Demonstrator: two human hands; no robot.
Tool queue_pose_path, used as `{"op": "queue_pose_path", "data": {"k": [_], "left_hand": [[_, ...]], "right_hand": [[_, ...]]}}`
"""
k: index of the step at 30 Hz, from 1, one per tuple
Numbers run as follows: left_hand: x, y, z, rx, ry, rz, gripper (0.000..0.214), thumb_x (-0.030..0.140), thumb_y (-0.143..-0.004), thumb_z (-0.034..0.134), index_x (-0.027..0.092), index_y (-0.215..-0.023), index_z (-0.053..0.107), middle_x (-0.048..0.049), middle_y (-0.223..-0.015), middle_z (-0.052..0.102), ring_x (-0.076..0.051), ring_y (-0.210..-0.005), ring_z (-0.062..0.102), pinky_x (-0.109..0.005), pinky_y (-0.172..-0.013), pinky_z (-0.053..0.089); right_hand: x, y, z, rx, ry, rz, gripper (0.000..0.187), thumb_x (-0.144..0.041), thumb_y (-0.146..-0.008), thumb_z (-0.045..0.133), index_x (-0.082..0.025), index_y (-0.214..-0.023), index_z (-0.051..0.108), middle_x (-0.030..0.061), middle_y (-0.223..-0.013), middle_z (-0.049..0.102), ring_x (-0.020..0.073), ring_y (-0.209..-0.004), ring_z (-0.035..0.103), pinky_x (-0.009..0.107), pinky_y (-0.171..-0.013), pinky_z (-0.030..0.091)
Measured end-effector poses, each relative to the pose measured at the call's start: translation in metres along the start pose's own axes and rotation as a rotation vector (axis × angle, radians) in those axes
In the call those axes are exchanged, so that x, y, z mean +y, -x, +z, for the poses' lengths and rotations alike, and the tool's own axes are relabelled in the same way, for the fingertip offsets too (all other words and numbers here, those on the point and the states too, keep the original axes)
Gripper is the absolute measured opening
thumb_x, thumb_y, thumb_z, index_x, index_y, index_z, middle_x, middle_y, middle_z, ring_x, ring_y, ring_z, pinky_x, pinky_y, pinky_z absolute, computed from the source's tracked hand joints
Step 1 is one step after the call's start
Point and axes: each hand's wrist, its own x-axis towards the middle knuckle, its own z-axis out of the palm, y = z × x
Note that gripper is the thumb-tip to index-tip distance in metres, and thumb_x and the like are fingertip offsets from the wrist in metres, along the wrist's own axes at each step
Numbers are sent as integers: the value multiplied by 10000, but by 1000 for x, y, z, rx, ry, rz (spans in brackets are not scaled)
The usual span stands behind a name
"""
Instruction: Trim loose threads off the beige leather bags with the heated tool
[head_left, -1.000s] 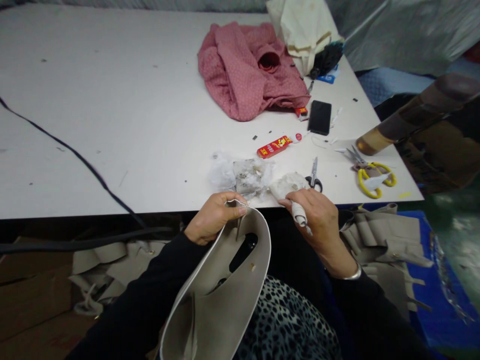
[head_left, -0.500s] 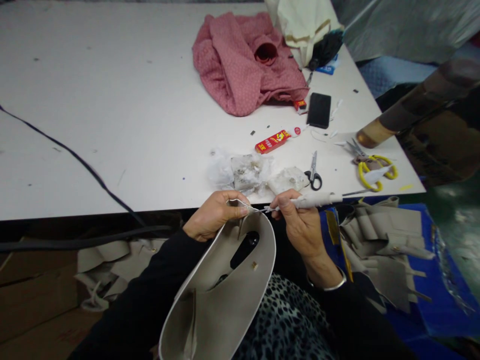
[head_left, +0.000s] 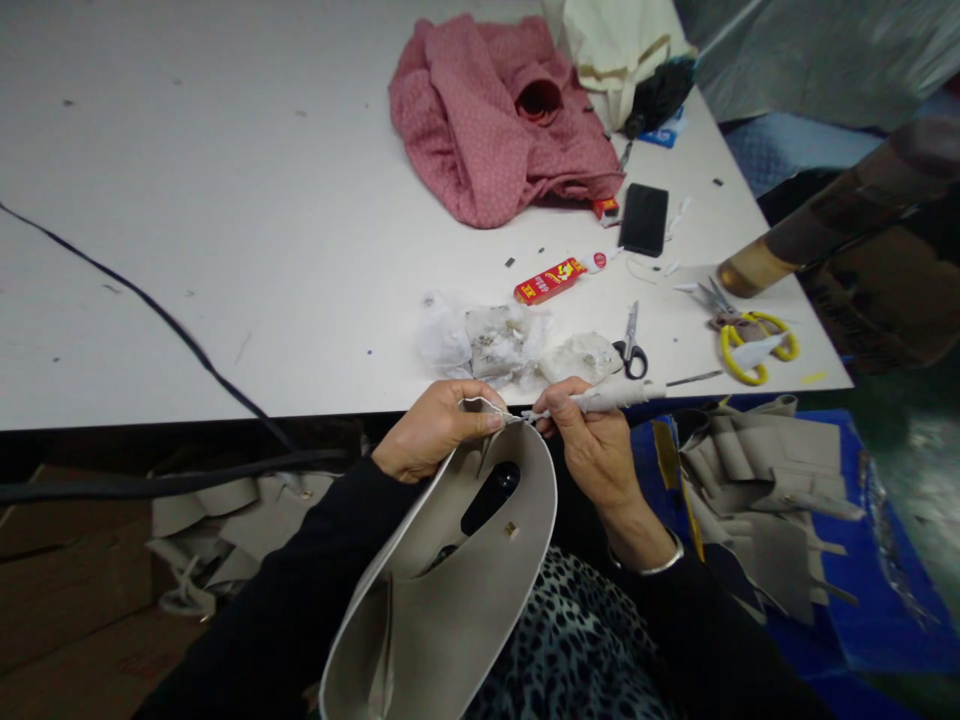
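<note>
A beige leather bag piece (head_left: pixel 442 600) curves up from my lap to the table's front edge. My left hand (head_left: pixel 431 440) pinches its top rim, fingers closed on it. My right hand (head_left: pixel 592 450) is closed round a slim white pen-like tool (head_left: pixel 600 400), held level with its tip touching the rim right beside my left fingertips. A thin white thread or wire loops over the rim between the two hands. A black slot and a small metal stud show on the inside of the piece.
On the white table (head_left: pixel 225 200) lie crumpled plastic bags of small parts (head_left: pixel 502 340), small black scissors (head_left: pixel 631 345), yellow-handled scissors (head_left: pixel 742 335), a red glue tube (head_left: pixel 551 280), a black phone (head_left: pixel 643 220), a pink garment (head_left: pixel 502 120) and a black cable (head_left: pixel 150 310). More beige pieces (head_left: pixel 765 480) are piled at my right.
My right hand turned the white tool from pointing down to level and brought its tip to the rim beside my left fingers. My left hand kept its pinch.
</note>
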Motion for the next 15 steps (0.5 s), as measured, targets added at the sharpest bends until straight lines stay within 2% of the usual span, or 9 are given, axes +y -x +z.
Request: {"op": "queue_pose_path", "data": {"k": [6, 15], "left_hand": [[1, 1, 1, -5, -9, 10, 263, 269, -664, 883, 153, -832, 719, 0, -685, 685, -117, -578, 587, -239, -585, 439], [-2, 4, 4, 6, -110, 91, 237, 298, -686, 848, 151, -822, 719, -14, -720, 675, -142, -634, 579, -274, -643, 444]], "right_hand": [[-4, 1, 4, 52, -76, 56, 359, -510, -1027, 632, -202, -852, 692, -14, -681, 677, 120, -584, 666, 219, -569, 569], [-5, 1, 3, 49, -100, 44, 325, -467, -1026, 652, -205, -840, 701, -18, -683, 680, 119, -600, 680, 213, -586, 578]]}}
